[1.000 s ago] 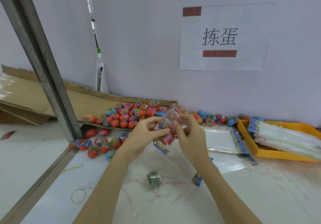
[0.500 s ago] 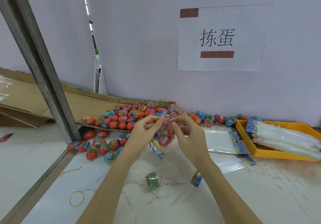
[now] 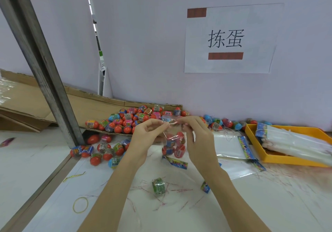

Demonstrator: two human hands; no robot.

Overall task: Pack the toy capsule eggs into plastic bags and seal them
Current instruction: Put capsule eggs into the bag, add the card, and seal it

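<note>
A clear plastic bag [image 3: 173, 144] with several red and blue capsule eggs inside hangs between my hands above the table. My left hand [image 3: 145, 136] pinches the bag's top edge on the left, and my right hand [image 3: 196, 138] pinches it on the right. A printed header card [image 3: 177, 162] lies under the bag. A heap of loose capsule eggs [image 3: 133, 119] lies on a cardboard sheet behind my hands, and more eggs [image 3: 104, 150] lie on the table to the left.
An orange tray [image 3: 251, 129] of stacked empty bags stands at the right. Flat bags [image 3: 230, 145] lie beside it. A grey metal post [image 3: 41, 66] leans at the left. A green label roll [image 3: 159, 186], a yellow rubber band [image 3: 80, 204] and red strips lie on the table in front.
Both hands have drawn the bag's top edge out straight between them, and the eggs have dropped lower in the bag. The view has shifted slightly.
</note>
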